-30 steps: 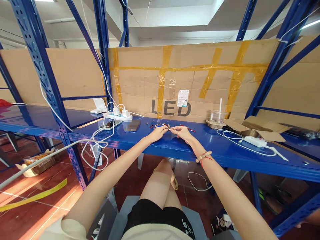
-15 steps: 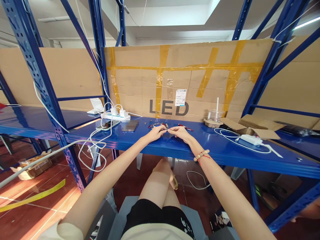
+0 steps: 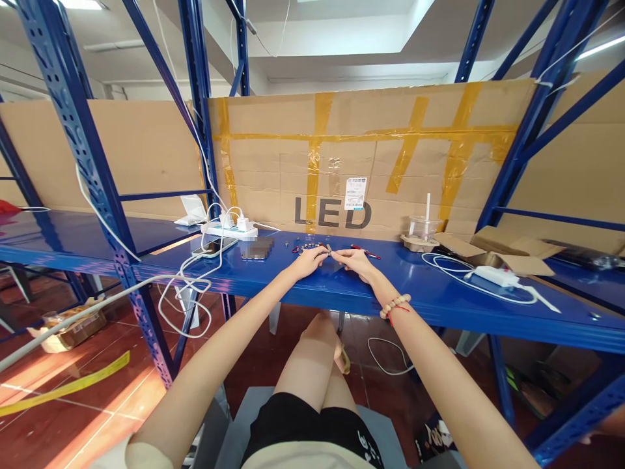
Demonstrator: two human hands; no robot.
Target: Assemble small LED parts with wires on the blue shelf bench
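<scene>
Over the blue tabletop, my left hand point(image 3: 310, 262) and my right hand point(image 3: 355, 262) almost meet at the fingertips. Both are closed in a pinch. Between them shows a tiny greyish piece point(image 3: 329, 248), too small to name; the fingers hide most of it. Just behind my left fingers lie several small loose parts point(image 3: 306, 247), partly covered by the hand. A red pen-like tool point(image 3: 366, 252) rests behind my right hand. Around my right wrist is a beaded bracelet point(image 3: 394, 305) with a red string.
The blue table point(image 3: 312, 293) has a power strip point(image 3: 229, 229) with white cables and a phone point(image 3: 215, 247) on the left. To the right stand a clear cup point(image 3: 422, 228), an opened cardboard box point(image 3: 508, 251) and a white adapter point(image 3: 497, 275). A cardboard wall point(image 3: 263, 169) closes the back.
The view has shifted slightly, so everything sits a little further right in it. Both hands keep their pinch at nearly the same spot on the table.
</scene>
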